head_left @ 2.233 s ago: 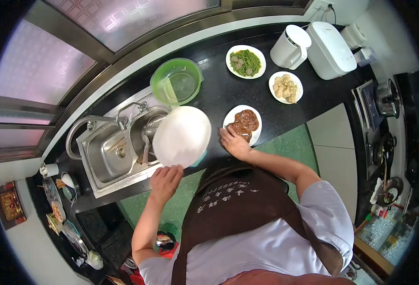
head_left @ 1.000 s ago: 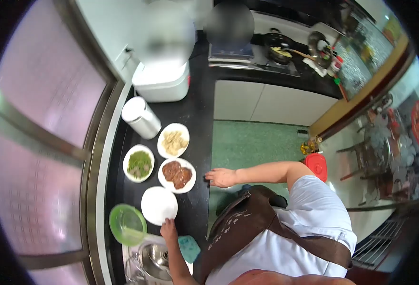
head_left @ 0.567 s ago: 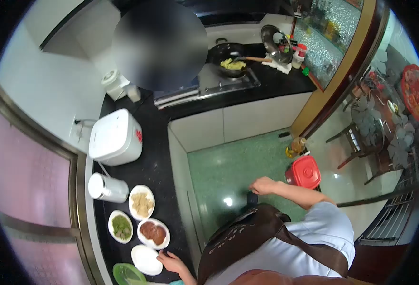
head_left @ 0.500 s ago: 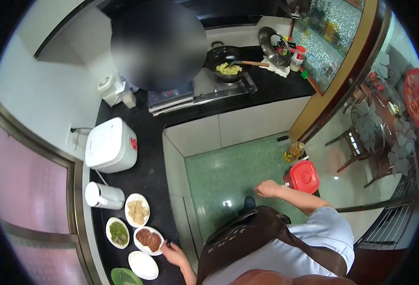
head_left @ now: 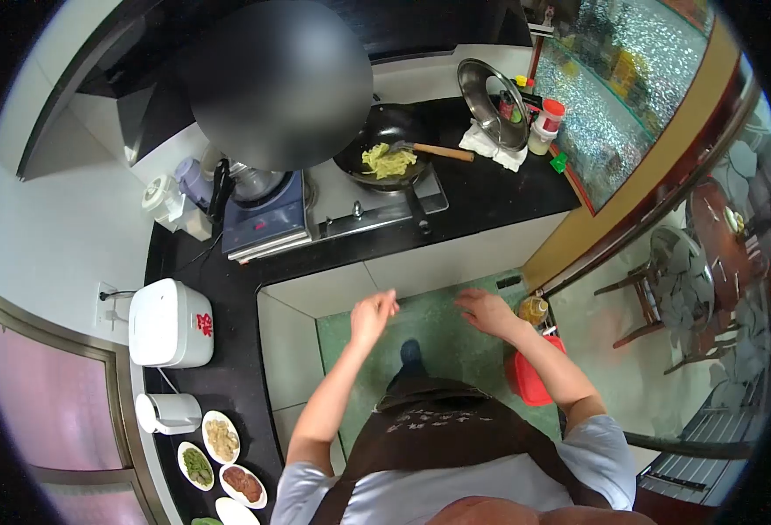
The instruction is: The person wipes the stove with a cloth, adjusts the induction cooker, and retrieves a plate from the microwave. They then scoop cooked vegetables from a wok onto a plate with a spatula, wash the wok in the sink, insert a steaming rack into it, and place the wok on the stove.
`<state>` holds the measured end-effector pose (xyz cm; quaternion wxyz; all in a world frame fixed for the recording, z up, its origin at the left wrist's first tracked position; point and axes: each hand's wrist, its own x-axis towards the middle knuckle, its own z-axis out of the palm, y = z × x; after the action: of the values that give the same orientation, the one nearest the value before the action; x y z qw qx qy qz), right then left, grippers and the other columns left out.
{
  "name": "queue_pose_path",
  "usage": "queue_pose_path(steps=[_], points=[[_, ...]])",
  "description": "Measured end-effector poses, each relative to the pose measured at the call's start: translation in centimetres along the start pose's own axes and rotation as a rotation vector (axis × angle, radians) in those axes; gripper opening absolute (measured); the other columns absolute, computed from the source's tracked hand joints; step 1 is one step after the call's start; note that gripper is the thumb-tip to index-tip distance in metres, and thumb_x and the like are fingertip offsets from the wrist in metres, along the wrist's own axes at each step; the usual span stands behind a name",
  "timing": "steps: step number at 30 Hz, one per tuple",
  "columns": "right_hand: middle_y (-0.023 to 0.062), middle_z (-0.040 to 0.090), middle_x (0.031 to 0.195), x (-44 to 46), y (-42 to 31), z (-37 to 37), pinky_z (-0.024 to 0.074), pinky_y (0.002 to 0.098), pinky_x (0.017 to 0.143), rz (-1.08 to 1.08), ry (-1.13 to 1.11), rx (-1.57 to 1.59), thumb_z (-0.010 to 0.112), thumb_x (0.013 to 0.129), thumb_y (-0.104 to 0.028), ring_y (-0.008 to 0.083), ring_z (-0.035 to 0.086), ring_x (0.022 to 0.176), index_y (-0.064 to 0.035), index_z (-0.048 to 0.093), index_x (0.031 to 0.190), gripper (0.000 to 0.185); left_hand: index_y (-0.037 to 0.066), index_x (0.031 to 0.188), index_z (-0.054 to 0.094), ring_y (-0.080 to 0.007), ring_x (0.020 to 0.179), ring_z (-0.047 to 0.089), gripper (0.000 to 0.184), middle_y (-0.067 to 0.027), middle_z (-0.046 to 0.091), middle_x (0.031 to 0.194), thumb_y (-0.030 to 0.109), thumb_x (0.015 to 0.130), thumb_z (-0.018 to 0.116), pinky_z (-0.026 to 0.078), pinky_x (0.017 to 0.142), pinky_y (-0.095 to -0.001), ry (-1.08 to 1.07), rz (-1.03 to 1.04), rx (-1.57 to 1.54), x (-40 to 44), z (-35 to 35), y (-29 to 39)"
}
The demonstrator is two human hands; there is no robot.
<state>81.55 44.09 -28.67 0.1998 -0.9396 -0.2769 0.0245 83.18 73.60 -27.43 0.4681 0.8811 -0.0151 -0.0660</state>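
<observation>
My left hand (head_left: 374, 317) is raised over the floor in front of the cabinets, its fingers curled in and nothing visible in them. To its right, my right hand (head_left: 486, 311) hangs with fingers loosely apart and holds nothing. Both are short of the counter edge. Beyond them a black wok (head_left: 388, 131) sits on the gas stove (head_left: 337, 206), its handle pointing toward me. Pale yellow-green food (head_left: 385, 163) lies in the wok. A spatula (head_left: 442, 152) with a wooden handle rests in it, the handle over the right rim.
Plates of minced meat (head_left: 243, 486), chopped greens (head_left: 195, 466) and pale pieces (head_left: 221, 438) stand lower left. A white rice cooker (head_left: 171, 324) and canister (head_left: 168, 413) are behind them. A glass lid (head_left: 493, 105) leans back right. A red-lidded bin (head_left: 536, 372) and oil bottle (head_left: 532, 310) stand on the floor.
My left hand has left the meat plate and come up to the middle. My right hand has risen slightly forward. The view has turned toward the stove, and the wok handle now points toward me.
</observation>
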Motion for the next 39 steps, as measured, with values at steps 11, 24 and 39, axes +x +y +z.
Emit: queue_pose_path(steps=[11, 24, 39], points=[[0.0202, 0.047, 0.126, 20.7, 9.1, -11.9, 0.0459, 0.0405, 0.09, 0.147, 0.475, -0.26, 0.062, 0.073, -0.003, 0.0343, 0.05, 0.111, -0.0034, 0.058, 0.116, 0.043, 0.006, 0.122, 0.05, -0.0185, 0.089, 0.06, 0.049, -0.007, 0.061, 0.1, 0.037, 0.088, 0.064, 0.047, 0.079, -0.0349, -0.288, -0.445, -1.185, 23.6, 7.0, 0.6], [0.0165, 0.048, 0.113, 30.1, 21.1, -6.1, 0.0546, 0.0369, 0.066, 0.253, 0.09, -0.524, 0.055, 0.084, -0.008, 0.0294, 0.058, 0.092, -0.0165, 0.032, 0.143, 0.064, 0.009, 0.079, 0.048, -0.0085, 0.048, 0.043, 0.023, 0.0012, 0.046, 0.062, 0.017, 0.084, 0.069, 0.037, 0.042, -0.0277, 0.008, -0.408, -1.122, 24.3, 10.3, 3.5], [0.0165, 0.065, 0.11, 31.3, 15.7, -19.9, 0.0482, 0.0348, 0.087, -0.234, -0.335, 0.264, 0.057, 0.079, -0.009, 0.0296, 0.063, 0.101, -0.0118, 0.058, 0.123, 0.044, 0.006, 0.079, 0.047, -0.0085, 0.041, 0.043, 0.02, 0.0012, 0.047, 0.053, 0.011, 0.086, 0.065, 0.033, 0.039, -0.0251, 0.264, -0.517, -0.925, -1.4, 11.6, 7.2]])
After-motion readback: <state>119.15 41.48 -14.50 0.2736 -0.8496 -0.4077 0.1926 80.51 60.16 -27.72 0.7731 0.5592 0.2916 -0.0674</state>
